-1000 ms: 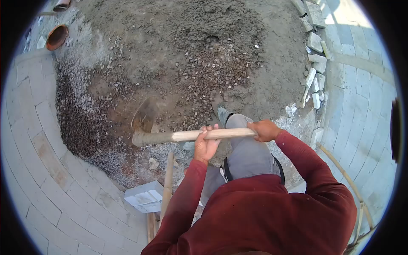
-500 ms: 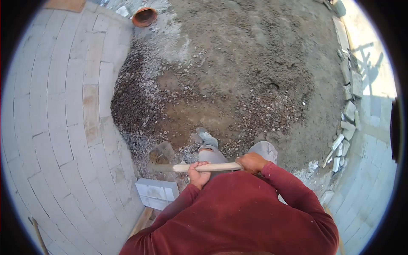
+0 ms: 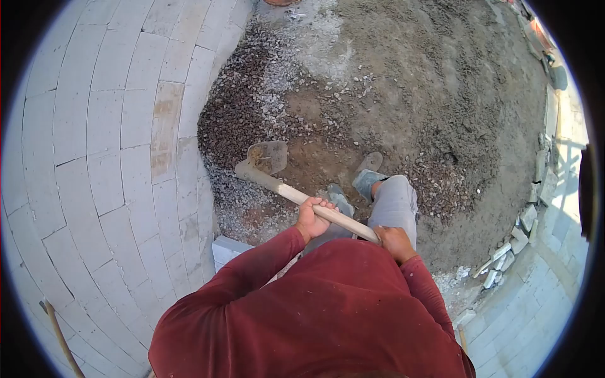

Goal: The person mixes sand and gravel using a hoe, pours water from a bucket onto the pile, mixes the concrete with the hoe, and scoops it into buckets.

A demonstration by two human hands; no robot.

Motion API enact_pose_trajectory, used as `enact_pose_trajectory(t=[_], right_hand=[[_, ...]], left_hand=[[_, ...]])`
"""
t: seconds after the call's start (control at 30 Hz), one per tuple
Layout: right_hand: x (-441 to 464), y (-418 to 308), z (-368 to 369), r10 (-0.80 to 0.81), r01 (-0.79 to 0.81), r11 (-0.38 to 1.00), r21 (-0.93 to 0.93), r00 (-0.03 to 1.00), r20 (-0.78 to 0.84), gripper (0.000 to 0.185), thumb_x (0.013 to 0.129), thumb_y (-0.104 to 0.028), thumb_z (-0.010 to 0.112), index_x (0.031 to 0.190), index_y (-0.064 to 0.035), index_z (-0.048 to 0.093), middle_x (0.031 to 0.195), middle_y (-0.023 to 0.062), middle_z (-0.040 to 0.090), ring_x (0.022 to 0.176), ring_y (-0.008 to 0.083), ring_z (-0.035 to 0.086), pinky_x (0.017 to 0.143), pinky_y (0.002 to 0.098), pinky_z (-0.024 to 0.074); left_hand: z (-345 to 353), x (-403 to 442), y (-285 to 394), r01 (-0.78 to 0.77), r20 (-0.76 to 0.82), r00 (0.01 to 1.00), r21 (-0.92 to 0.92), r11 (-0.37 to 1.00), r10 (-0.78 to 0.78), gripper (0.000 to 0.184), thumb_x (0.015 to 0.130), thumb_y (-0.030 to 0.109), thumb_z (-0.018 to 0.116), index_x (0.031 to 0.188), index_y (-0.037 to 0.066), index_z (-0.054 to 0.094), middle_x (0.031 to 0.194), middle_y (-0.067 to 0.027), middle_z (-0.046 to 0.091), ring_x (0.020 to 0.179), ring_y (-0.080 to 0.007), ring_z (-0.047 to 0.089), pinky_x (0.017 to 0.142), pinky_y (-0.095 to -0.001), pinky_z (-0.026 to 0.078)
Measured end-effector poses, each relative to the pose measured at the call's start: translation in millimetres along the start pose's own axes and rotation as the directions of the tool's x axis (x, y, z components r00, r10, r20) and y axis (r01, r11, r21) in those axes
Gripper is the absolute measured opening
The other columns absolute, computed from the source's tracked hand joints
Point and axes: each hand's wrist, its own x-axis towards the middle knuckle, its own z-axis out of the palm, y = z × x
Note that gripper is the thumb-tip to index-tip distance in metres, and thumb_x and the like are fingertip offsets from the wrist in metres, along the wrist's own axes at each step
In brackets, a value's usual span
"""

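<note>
A hoe (image 3: 279,186), its flat, squarish blade (image 3: 270,157) beside coarse, dark gravel (image 3: 233,113), slants before the person, the left hand (image 3: 311,218) curling its fingers round the pale wooden shaft (image 3: 291,193) midway, the right hand (image 3: 395,244) gripping the near end, arms bent.

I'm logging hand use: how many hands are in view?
2: the left hand on the middle of the wooden handle, the right hand at its end beside the red shirt. No others show.
</note>
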Motion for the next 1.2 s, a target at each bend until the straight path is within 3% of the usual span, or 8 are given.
enact_pose_trajectory(t=[0.43,0.53,0.67,0.8,0.93,0.97,1.03,1.2], right_hand=[[162,-37,-38,-0.099,-0.147,0.793,0.591,0.927,0.363,0.049,0.08,-0.021,0.065,0.117,0.0065,0.048,0.099,0.033,0.065,0.097,0.0519,0.062,0.087,0.0527,0.048],[190,-68,-34,0.041,-0.2,0.735,0.648,0.967,0.251,0.047,0.081,-0.017,0.066,0.119,0.0053,0.048,0.087,0.027,0.067,0.08,0.0429,0.068,0.073,0.049,0.0526],[283,-111,-38,0.128,-0.444,0.244,0.862,0.896,0.426,0.042,0.084,-0.007,0.065,0.121,0.0012,0.046,0.072,0.013,0.06,0.056,0.0217,0.062,0.049,0.0377,0.0491],[455,-159,-22,0.105,-0.174,-0.167,0.971,0.976,0.193,0.044,0.084,0.0,0.062,0.124,-0.002,0.042,0.068,0.0066,0.055,0.048,0.0156,0.054,0.043,0.033,0.0457],[697,-214,-33,0.02,-0.063,-0.533,0.843,0.996,0.088,0.035,0.085,-0.001,0.06,0.113,-0.0095,0.041,0.072,0.0049,0.048,0.051,0.0154,0.049,0.044,0.034,0.043],[755,-225,-38,-0.021,-0.039,-0.593,0.804,0.999,0.033,0.028,0.085,-0.002,0.059,0.105,-0.0105,0.042,0.074,0.0052,0.048,0.052,0.0152,0.048,0.045,0.0339,0.0426],[852,-242,-49,-0.063,-0.017,-0.644,0.764,0.998,-0.031,0.015,0.087,-0.006,0.056,0.098,-0.0094,0.046,0.073,0.0047,0.048,0.053,0.0151,0.046,0.046,0.0341,0.0419],[943,-252,48,-0.029,-0.097,-0.671,0.735,0.994,0.104,0.007,0.09,-0.011,0.056,0.094,-0.0112,0.051,0.07,0.0011,0.05,0.054,0.0143,0.047,0.046,0.0314,0.0405]], left_hand=[[122,38,132,-0.113,-0.275,0.944,0.252,0.961,0.183,0.013,0.078,0.015,0.058,0.071,0.013,0.047,0.067,-0.0002,0.047,0.066,-0.0174,0.05,0.078,-0.0403,0.047],[135,84,170,-0.024,-0.311,0.941,0.339,0.941,0.137,0.015,0.081,0.016,0.059,0.073,0.014,0.047,0.066,0.0012,0.045,0.063,-0.016,0.048,0.067,-0.0381,0.047],[163,160,252,0.112,-0.303,0.952,0.507,0.855,0.055,0.014,0.083,0.015,0.06,0.078,0.013,0.048,0.068,0.0019,0.046,0.061,-0.015,0.049,0.061,-0.0364,0.046],[253,235,389,-0.01,-0.128,0.97,0.829,0.559,0.207,0.009,0.085,0.012,0.061,0.083,0.009,0.053,0.068,0.0004,0.049,0.057,-0.0143,0.052,0.051,-0.0327,0.045],[332,344,580,-0.241,0.278,0.838,0.961,-0.138,0.469,0.018,0.082,0.016,0.067,0.079,-0.001,0.062,0.064,-0.0066,0.057,0.052,-0.0188,0.055,0.049,-0.0343,0.046],[361,353,616,-0.095,0.31,0.78,0.917,-0.387,0.543,0.036,0.077,0.018,0.069,0.091,-0.015,0.068,0.08,-0.0238,0.07,0.073,-0.031,0.072,0.069,-0.0421,0.056],[377,402,693,0.168,0.4,0.717,0.695,-0.699,0.571,0.055,0.08,0.022,0.07,0.118,-0.015,0.057,0.112,-0.0309,0.068,0.106,-0.0385,0.069,0.092,-0.0437,0.056],[241,447,754,0.413,0.213,0.694,0.665,-0.622,0.688,0.062,0.083,0.022,0.074,0.126,-0.011,0.044,0.124,-0.0329,0.061,0.116,-0.0398,0.064,0.097,-0.0423,0.053]])
